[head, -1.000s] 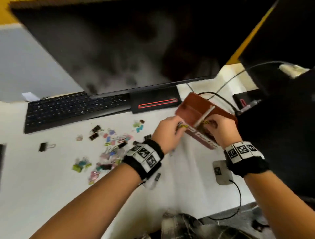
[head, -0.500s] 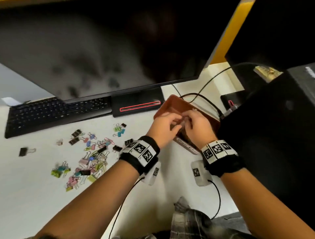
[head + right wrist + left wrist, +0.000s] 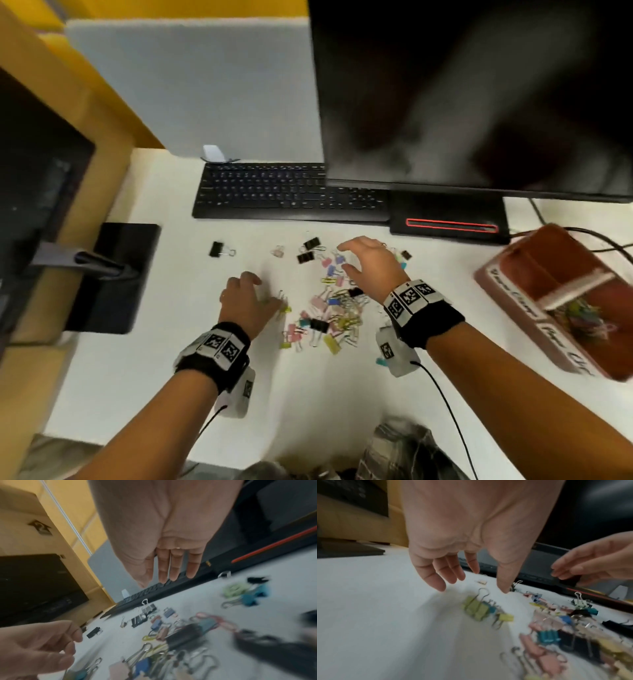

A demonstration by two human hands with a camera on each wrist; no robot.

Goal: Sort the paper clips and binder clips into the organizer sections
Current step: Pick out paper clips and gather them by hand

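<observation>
A loose pile of coloured and black binder clips and paper clips (image 3: 329,308) lies on the white desk. My left hand (image 3: 260,291) hovers at the pile's left edge with its fingers relaxed and nothing in them; in the left wrist view the left hand (image 3: 471,588) hangs just above a green binder clip (image 3: 476,609). My right hand (image 3: 346,260) is spread, palm down, over the far side of the pile, holding nothing, and in the right wrist view its fingers (image 3: 164,573) are straight. The red-brown organizer (image 3: 507,291) stands at the right; its near section holds coloured paper clips (image 3: 582,318).
A black keyboard (image 3: 291,192) and a monitor base (image 3: 448,219) lie behind the pile, under a large dark monitor (image 3: 479,96). A single black binder clip (image 3: 217,249) sits apart at the left. A black stand base (image 3: 113,277) is further left. Cables (image 3: 599,240) run behind the organizer.
Both hands have left the organizer and moved left to the clip pile, now spread and holding nothing. The head view has swung left, putting the organizer at the right edge.
</observation>
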